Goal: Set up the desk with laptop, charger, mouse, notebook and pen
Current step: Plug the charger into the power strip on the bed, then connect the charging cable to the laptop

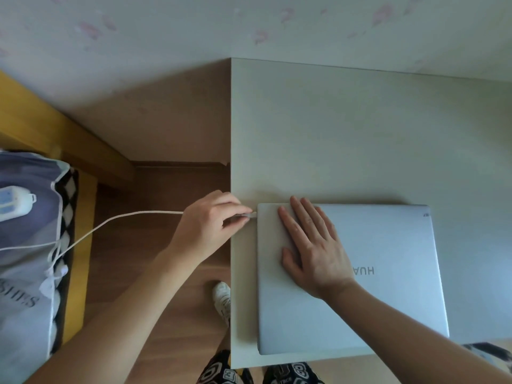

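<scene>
While the right hand (pixel 313 245) lies flat and open on the lid of the closed silver laptop (pixel 388 273), fingers spread toward its far left corner, the left hand (pixel 210 223) pinches the plug of the white charger cable (pixel 133 216) between thumb and fingertips, right at the laptop's left edge near the back corner; whether the plug is seated in the port cannot be told. The laptop rests on the pale counter (pixel 332 128), near its front left corner, lid logo facing the person; the cable runs leftward off the counter's edge, hanging over the wooden floor (pixel 171 189) toward a white power strip (pixel 15 202) lying on bluish bedding (pixel 27 273); a white shoe (pixel 223 299) shows beside the counter's left edge.
</scene>
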